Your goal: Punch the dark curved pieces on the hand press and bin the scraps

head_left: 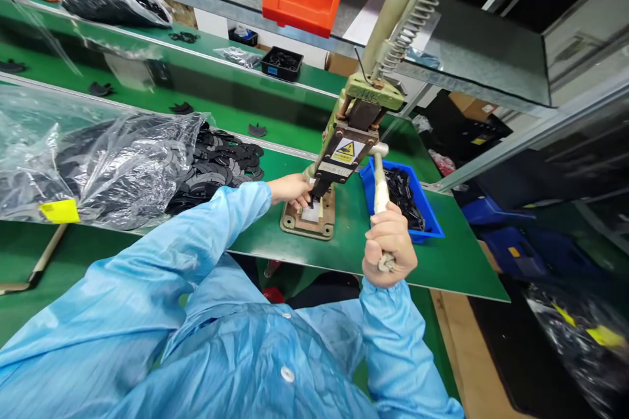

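Lying at my far left is a big clear bag [113, 167] with a yellow tag [59, 211] near its bottom edge. Next to it, flat black bits [223, 163] sit in a heap on the green table [472, 249]. Then comes my left hand [295, 192], with its fingers bent close together at the foot of the metal press [339, 154]; I can't tell from way over here if they pinch anything. The press stands on the table, right of the heap, with a warning sign [346, 150] on its front. On its right side, I have my right hand [390, 245] wrapped all around the pale handle [380, 186]. Just past that hand is a blue bin [431, 217] with black parts [401, 195] in it.
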Available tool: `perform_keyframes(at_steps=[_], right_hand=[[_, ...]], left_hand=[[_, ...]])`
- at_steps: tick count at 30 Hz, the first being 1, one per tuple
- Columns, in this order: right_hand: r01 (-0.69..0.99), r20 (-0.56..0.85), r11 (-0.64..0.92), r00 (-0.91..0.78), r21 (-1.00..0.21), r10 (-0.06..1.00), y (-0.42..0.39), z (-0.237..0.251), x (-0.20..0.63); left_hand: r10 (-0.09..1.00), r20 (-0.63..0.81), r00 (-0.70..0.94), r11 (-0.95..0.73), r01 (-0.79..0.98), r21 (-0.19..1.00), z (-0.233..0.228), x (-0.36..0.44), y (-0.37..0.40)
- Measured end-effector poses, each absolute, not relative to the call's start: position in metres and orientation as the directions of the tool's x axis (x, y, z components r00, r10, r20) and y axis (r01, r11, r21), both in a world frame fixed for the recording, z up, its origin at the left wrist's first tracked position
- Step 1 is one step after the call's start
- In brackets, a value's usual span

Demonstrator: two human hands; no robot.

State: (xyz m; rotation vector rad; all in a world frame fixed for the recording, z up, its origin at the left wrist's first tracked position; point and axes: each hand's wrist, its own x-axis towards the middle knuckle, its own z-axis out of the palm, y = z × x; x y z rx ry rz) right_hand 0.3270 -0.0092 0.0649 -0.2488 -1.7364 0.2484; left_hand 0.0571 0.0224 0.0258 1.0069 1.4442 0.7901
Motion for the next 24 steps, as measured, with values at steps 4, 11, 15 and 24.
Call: perform_keyframes(at_steps=[4,11,15,24], right_hand=[[0.056,0.938,0.952,-0.158,-0.302,0.307,-0.008,0.063,0.327],[0.029,0.962,0.967,-0.096,-0.252,0.254,0.001,0.058,0.321],[0.019,0.959,0.964,-0.095,-0.266,0.267,0.002,0.057,0.322],[0.039,0.954,0.964,-0.137,-0.262,0.265,0.002,0.058,0.327]], left_hand=[[0.962,-0.268,0.056,0.236,0.326,0.916,0.035,0.010,0.015],[0.988,-0.151,-0.011,0.050,0.964,0.260,0.010,-0.045,-0.004],[0.983,-0.183,-0.029,0.054,0.990,0.134,-0.007,-0.025,-0.004],[0.984,-0.166,0.068,-0.033,0.979,0.202,-0.011,-0.009,0.001]])
